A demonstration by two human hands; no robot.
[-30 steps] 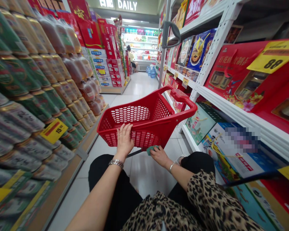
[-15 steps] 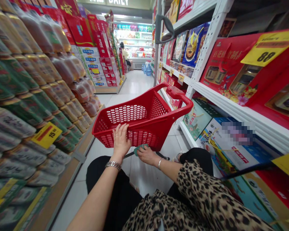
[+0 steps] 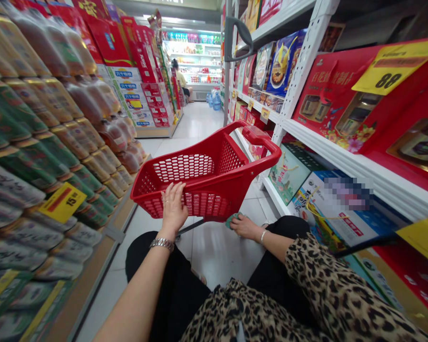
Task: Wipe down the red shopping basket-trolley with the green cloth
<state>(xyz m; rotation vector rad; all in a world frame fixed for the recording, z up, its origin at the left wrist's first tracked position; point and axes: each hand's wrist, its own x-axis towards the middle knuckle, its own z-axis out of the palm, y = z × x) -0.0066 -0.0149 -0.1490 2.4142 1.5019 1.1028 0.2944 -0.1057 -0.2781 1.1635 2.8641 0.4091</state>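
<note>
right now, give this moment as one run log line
left hand on red basket | right hand on green item | place: supermarket aisle

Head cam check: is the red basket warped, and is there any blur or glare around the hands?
Head view: wide-angle distortion bends the white shelf edge and stretches the red plastic basket; the left hand and right hand look sharp; overhead light glares softly on the white floor tiles.
</note>
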